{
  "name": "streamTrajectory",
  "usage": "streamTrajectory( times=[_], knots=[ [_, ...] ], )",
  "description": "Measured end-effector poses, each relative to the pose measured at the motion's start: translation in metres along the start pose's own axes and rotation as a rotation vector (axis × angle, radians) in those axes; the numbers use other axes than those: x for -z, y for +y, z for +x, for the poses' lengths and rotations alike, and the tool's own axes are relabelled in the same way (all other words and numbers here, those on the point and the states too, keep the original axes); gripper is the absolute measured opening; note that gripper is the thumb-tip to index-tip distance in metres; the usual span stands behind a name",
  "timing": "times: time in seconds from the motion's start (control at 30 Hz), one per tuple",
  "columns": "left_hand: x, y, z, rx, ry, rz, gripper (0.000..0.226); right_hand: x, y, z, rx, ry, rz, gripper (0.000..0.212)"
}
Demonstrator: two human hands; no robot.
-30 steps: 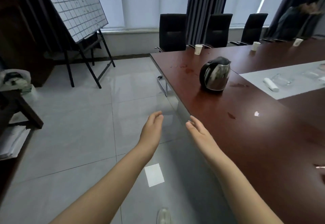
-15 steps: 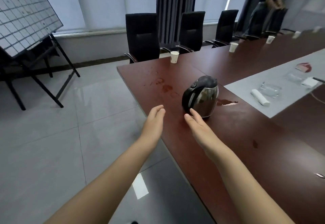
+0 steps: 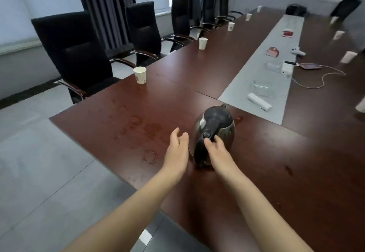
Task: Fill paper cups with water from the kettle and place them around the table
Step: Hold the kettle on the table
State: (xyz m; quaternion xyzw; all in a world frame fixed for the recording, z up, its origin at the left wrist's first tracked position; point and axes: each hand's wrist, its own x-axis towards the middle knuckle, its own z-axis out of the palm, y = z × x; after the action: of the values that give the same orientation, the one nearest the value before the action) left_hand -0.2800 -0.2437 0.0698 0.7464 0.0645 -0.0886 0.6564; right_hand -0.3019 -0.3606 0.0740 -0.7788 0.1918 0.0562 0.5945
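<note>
At the near corner of the bench (image 3: pixel 266 172), the kettle (image 3: pixel 217 122) stands upright with its black handle turned toward the viewer. The right hand (image 3: pixel 218 154) lies against the handle, its fingers (image 3: pixel 219 143) loosely bent over it; whether they close around it cannot be told. The left hand (image 3: pixel 177 153) is held just left of the kettle, straight-fingered, holding nothing. The nearest paper cup (image 3: pixel 140 74) stands at the bench's left edge before a black chair (image 3: pixel 73 48). Water rings (image 3: pixel 150 156) lie left of the hands.
</note>
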Motion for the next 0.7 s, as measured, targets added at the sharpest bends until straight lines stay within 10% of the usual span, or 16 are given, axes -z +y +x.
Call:
streamTrajectory(
  times=[0.7],
  knots=[
    [-0.035,-0.010,0.074,0.240,-0.310,0.241,0.058,-0.059,0.012,0.038,-0.117,0.477,0.429,0.026]
  ],
)
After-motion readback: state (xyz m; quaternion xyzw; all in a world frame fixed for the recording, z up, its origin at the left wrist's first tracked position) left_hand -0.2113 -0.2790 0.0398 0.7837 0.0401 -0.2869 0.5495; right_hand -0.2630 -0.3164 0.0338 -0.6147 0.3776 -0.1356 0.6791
